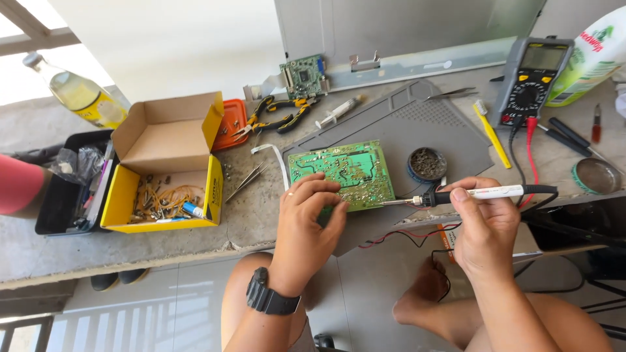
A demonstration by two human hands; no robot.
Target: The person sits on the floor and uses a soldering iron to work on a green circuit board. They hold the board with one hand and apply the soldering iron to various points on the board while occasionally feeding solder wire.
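Left hand (308,218) pins the green circuit board (343,173) at the grey mat's (450,133) near edge, fingers spread flat. Right hand (484,225) is closed around a soldering iron (469,194) (long axis horizontal), tip pointing left at the board's right edge. Beyond: solder-wool tin (427,163), multimeter (529,78); 1 yellow box (166,163) far left.

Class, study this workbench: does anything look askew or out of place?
The grey mat lies askew, its near corner jutting over the ledge edge. The green circuit board sits on that part, steadied by the left hand.
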